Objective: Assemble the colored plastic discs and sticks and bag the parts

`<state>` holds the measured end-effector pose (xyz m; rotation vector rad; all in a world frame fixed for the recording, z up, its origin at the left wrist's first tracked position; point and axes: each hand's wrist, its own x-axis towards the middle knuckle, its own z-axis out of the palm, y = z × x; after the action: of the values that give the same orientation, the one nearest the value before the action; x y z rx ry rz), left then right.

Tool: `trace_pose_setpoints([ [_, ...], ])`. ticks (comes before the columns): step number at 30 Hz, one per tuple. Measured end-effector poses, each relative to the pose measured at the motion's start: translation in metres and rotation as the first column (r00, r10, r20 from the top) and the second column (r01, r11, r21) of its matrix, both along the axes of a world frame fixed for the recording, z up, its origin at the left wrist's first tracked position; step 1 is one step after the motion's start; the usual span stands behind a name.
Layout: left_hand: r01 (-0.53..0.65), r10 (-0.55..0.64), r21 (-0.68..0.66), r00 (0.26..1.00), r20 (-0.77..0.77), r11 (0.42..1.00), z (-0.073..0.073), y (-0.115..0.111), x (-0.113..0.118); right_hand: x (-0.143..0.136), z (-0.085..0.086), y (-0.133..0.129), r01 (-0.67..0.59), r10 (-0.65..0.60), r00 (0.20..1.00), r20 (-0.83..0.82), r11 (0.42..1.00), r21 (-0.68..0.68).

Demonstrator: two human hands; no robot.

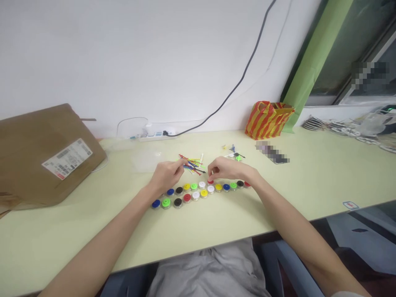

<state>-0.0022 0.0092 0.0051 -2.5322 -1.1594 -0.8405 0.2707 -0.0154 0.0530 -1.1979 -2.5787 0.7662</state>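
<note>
Two rows of small clear round containers with coloured lids run across the table, among them a green one [166, 202], a black one [177, 202] and a yellow one [204, 193]. My right hand [224, 168] has its fingers closed on a red lid [210, 181] in the back row. Behind the left end of the rows, my left hand [168, 175] is pinched at the edge of a pile of thin coloured sticks [194, 165]; what its fingertips hold is too small to make out. Several small coloured pieces [237, 157] lie beyond my right hand.
A large cardboard box [40, 152] stands at the left. A power strip [157, 135] with a black cable lies by the wall. At the back right are a striped bag [267, 120], a phone [272, 152] and striped discs [346, 128]. A clear plastic bag [145, 160] lies behind my left hand.
</note>
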Motion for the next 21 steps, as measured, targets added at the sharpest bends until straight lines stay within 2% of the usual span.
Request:
trace_pose_setpoints([
  [11,-0.007,0.007,-0.001,1.000,0.003,1.000,-0.001,0.001,0.000,-0.007,-0.007,-0.002,0.005,-0.008,0.994,0.113,1.000,0.026],
  [17,-0.008,0.008,0.004,1.000,0.001,1.000,-0.001,0.001,0.000,0.000,-0.002,0.002,-0.002,0.001,0.999,0.053,1.000,0.021],
  [19,-0.008,0.008,0.008,1.000,0.001,1.000,0.001,0.001,0.000,0.011,-0.002,0.011,0.110,-0.114,0.993,0.034,0.988,0.110],
  [20,-0.010,0.010,0.011,1.000,-0.002,1.000,0.001,0.000,0.000,0.018,-0.003,0.017,0.212,-0.222,0.974,0.036,0.960,0.184],
  [21,-0.012,0.012,0.015,1.000,-0.005,1.000,0.002,0.000,0.000,0.026,-0.005,0.023,0.326,-0.348,0.937,0.038,0.906,0.270],
])
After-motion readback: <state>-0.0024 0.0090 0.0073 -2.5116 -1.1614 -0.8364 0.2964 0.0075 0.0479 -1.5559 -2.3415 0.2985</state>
